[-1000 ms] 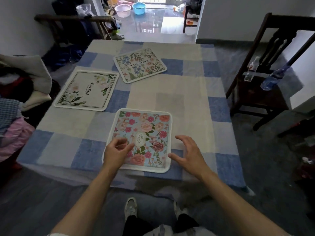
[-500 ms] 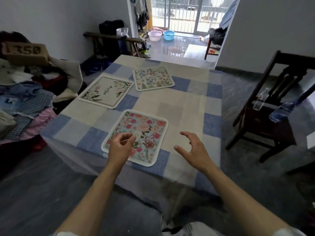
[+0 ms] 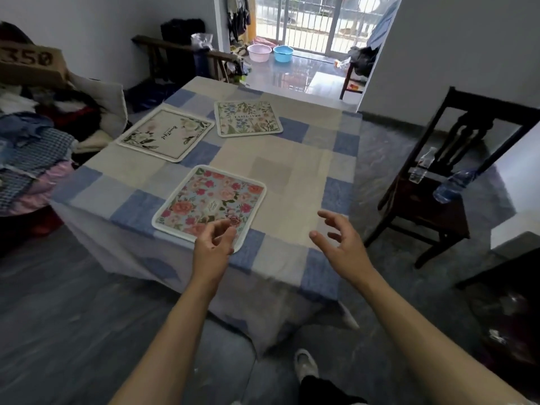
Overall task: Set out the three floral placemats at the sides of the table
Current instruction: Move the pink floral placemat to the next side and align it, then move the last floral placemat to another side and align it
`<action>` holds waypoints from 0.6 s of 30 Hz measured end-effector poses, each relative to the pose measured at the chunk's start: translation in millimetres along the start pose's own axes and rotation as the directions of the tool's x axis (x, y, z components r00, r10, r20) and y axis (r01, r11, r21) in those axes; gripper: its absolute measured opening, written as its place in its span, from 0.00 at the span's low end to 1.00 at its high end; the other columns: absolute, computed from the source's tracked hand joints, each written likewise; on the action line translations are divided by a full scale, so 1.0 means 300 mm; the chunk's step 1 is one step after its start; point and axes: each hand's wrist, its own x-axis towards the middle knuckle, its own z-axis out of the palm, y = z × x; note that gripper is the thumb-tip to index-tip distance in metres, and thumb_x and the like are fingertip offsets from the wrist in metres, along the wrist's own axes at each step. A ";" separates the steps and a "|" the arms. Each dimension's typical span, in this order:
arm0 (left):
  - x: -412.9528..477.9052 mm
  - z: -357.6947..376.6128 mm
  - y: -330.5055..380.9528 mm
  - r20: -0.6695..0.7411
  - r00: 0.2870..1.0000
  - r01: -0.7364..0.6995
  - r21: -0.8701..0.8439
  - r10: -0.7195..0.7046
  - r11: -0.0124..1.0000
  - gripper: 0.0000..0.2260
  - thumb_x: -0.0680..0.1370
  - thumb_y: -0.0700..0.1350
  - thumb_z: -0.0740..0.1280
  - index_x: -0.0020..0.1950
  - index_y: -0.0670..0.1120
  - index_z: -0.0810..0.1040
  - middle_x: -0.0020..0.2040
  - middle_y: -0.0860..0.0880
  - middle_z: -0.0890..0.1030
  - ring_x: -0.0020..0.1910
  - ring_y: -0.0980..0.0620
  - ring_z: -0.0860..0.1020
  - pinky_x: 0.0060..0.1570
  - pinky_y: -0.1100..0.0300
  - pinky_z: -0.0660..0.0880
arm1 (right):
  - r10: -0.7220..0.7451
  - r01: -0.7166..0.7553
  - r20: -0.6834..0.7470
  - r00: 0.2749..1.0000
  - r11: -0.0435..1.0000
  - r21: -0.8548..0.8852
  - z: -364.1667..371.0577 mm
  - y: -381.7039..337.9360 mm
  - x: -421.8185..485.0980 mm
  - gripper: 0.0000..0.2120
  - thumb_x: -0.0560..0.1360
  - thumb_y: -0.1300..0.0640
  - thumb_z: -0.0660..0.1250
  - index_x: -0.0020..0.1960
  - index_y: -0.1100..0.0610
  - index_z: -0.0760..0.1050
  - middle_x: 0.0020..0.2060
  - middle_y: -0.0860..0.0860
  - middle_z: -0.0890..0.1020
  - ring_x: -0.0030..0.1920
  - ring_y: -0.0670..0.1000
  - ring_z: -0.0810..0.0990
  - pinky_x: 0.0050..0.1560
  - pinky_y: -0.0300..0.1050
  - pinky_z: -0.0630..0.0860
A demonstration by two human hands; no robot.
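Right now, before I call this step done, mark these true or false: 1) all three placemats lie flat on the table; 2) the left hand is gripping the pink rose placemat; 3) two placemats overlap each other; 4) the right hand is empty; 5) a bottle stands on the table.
1) True: the pink rose placemat, the cream placemat and the wildflower placemat lie flat on the checked tablecloth.
2) False: the left hand hovers open over its near edge.
3) False: all lie apart.
4) True: the right hand is open, holding nothing.
5) False: the bottles are on the wooden chair.
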 end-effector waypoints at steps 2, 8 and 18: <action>-0.013 0.052 0.004 -0.013 1.000 0.004 0.007 -0.004 1.000 0.05 0.79 0.45 0.68 0.55 0.50 0.79 0.53 0.47 0.82 0.55 0.47 0.80 0.43 0.58 0.81 | 0.014 -0.014 0.010 1.000 0.999 0.045 -0.033 0.045 0.010 0.22 0.75 0.51 0.71 0.67 0.49 0.72 0.64 0.47 0.74 0.63 0.45 0.73 0.64 0.48 0.72; 0.014 0.337 0.040 -0.025 1.000 -0.006 0.080 0.008 0.997 0.13 0.78 0.48 0.69 0.61 0.46 0.78 0.56 0.45 0.81 0.55 0.48 0.80 0.44 0.59 0.81 | 0.014 -0.019 0.030 0.999 0.988 0.151 -0.222 0.246 0.127 0.20 0.74 0.49 0.71 0.65 0.45 0.72 0.63 0.45 0.74 0.63 0.45 0.73 0.64 0.52 0.74; 0.086 0.934 0.080 -0.112 0.987 0.107 -0.059 -0.113 0.993 0.06 0.78 0.48 0.70 0.54 0.51 0.78 0.55 0.45 0.82 0.52 0.47 0.81 0.44 0.55 0.79 | 0.061 -0.070 0.043 0.997 0.963 0.258 -0.699 0.541 0.374 0.22 0.72 0.43 0.70 0.65 0.46 0.73 0.63 0.46 0.76 0.63 0.43 0.74 0.62 0.51 0.76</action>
